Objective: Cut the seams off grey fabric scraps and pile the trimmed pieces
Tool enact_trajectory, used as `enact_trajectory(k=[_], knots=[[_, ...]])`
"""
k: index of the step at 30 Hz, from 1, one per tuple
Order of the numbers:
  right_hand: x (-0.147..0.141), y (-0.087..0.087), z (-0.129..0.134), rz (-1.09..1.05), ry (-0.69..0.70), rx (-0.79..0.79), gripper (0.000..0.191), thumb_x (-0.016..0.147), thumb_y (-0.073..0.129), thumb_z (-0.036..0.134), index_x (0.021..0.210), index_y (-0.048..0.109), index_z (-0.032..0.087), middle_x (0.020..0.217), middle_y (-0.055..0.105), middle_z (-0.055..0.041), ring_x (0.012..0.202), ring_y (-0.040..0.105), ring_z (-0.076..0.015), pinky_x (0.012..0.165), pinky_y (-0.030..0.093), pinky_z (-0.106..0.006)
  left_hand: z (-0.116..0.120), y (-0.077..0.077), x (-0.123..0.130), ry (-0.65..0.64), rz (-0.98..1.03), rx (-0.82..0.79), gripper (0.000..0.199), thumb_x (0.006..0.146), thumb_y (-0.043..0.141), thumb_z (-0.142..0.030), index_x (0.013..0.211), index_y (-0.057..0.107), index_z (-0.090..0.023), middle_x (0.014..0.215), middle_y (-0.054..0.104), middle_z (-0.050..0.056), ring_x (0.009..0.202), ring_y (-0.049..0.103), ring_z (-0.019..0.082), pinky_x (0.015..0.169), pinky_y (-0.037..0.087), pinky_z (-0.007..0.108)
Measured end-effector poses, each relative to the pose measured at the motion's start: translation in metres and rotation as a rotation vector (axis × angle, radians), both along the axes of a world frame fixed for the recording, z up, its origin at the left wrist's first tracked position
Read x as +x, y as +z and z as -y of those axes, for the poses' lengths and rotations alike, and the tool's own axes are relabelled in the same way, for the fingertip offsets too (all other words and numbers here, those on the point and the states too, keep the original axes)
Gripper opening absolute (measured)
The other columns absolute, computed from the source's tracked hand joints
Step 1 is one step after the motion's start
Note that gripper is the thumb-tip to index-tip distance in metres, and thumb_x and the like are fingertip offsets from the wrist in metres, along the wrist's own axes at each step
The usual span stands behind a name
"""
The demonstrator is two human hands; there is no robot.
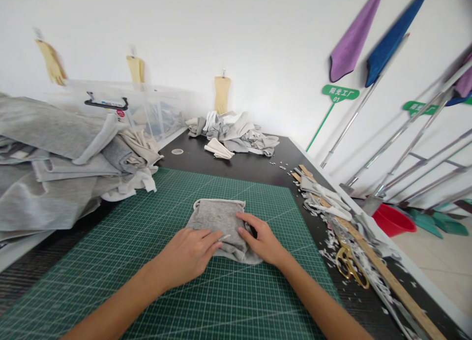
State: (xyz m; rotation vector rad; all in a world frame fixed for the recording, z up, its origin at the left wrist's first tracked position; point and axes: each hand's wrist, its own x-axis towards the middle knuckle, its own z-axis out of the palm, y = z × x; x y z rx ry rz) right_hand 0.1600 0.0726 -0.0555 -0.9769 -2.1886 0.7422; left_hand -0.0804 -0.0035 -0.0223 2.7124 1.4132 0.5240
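Cloth [216, 219], one grey piece, beneath left hand [186, 257] and right hand [260, 239], both spread flat.

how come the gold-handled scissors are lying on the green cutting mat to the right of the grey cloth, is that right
Not quite: the gold-handled scissors lie off the green gridded cutting mat, on the dark tabletop among white scraps, as the head view shows. They are still to the right of the grey cloth.
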Motion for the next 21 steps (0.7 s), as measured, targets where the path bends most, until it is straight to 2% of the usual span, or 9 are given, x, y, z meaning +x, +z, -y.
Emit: enact_trajectory(k=[6,14,21], knots=[[0.0002,-0.0014,-0.0001,0.006,-0.008,0.004,0.038,0.092,0.055,0.033,0.129,0.058,0.024,0.132,0.061,-0.0083,0.123,0.055,-0.0239,0.108,0.04,-0.047,0.0007,-0.0029,-0.0004,0.036,0.022,0.036,0.033,0.1,0.042,-0.033,0.128,0.051,-0.019,0.102,0.069,0.008,0.081,0.068,0.024,0.067,0.054,0.038],[0.0025,-0.0065,0.0009,0.016,-0.046,-0.031,0.04,0.092,0.054,0.038,0.131,0.057,0.027,0.136,0.057,-0.0083,0.128,0.051,-0.0275,0.111,0.038,-0.052,0.002,-0.0042,0.0029,0.03,0.037,0.062,0.027,0.097,0.041,-0.022,0.12,0.055,-0.022,0.095,0.07,0.006,0.077,0.068,0.023,0.068,0.054,0.036],[0.0028,-0.006,0.0026,0.04,-0.072,-0.028,0.041,0.091,0.054,0.04,0.131,0.057,0.028,0.137,0.057,-0.0084,0.129,0.051,-0.0292,0.111,0.037,-0.054,0.0032,-0.0065,0.0021,0.056,0.077,0.082,0.031,0.095,0.046,-0.026,0.126,0.051,-0.023,0.099,0.07,0.005,0.08,0.067,0.024,0.07,0.055,0.038]])
